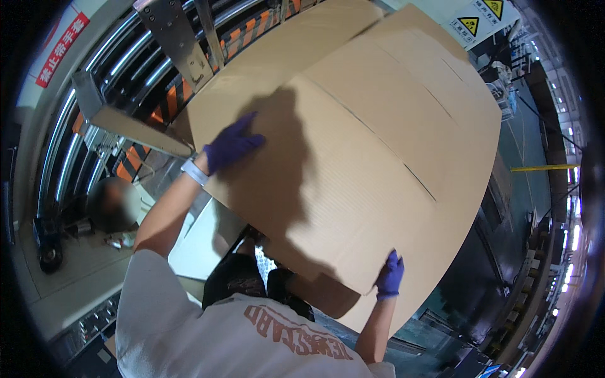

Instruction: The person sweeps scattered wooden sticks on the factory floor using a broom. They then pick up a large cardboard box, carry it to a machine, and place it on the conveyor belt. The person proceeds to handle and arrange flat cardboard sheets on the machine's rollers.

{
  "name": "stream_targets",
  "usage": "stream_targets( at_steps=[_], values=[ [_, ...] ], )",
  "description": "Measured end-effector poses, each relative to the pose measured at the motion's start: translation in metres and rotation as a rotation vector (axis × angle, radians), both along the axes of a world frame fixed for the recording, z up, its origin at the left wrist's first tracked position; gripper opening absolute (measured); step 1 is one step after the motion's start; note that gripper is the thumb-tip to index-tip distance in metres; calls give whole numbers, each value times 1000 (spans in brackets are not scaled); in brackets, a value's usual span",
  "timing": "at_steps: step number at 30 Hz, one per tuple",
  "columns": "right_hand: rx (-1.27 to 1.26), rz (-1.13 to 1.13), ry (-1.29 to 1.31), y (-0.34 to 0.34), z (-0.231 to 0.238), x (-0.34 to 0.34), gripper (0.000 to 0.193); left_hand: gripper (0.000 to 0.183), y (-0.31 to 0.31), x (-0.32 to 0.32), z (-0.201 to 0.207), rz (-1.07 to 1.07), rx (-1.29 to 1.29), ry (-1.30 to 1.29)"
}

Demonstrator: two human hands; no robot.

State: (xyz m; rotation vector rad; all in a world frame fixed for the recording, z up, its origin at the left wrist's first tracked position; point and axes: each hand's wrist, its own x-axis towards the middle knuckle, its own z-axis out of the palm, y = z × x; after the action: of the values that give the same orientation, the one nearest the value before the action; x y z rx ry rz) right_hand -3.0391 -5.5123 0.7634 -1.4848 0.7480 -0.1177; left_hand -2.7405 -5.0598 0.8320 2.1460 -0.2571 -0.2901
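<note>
A large brown cardboard sheet [359,170] with crease lines and cut slits spreads out in front of me, over another cardboard sheet [277,41] at the far side. My left hand [233,143], in a purple glove, rests on its left part with fingers spread and thumb apart. At the near right, my right hand [390,275], also gloved in purple, is closed at a slit by the near edge of the sheet. Its fingers are bunched and partly hidden from view. A dark shadow falls across the sheet's left half.
Metal rollers [135,60] and orange-black striped bars [173,104] line the left, beside a metal bracket [176,41]. A metal arm [138,129] reaches toward the sheet's left corner. A white panel [208,242] lies below it. Dark machinery and green floor [526,138] are at right.
</note>
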Motion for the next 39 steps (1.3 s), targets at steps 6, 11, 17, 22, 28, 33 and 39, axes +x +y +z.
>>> stream_targets(
  at_steps=[6, 11, 17, 22, 28, 33, 39],
  values=[
    [148, 48, -7, 135, -86, 195, 41, 53, 95, 55, -41, 353, 583, -647],
    [14, 352, 189, 256, -160, 284, 58, 54, 63, -42, -93, 548, 338, -542],
    [3, 450, 315, 333, -247, 288, 53, 63, 78, -97, -258, 733, -761, 632],
    [484, 402, 177, 306, -244, 265, 37, 57, 55, -47, -269, 804, -1481, 1004],
    [594, 162, 356, 337, -303, 214, 56, 50, 58, -30, -221, 763, -1244, 717],
    [706, 34, 154, 361, -308, 264, 47, 46, 57, 0, -121, 776, -1284, 595],
    [361, 99, 238, 368, -222, 276, 46, 46, 82, 10, -77, 783, -1246, 500]
  ],
)
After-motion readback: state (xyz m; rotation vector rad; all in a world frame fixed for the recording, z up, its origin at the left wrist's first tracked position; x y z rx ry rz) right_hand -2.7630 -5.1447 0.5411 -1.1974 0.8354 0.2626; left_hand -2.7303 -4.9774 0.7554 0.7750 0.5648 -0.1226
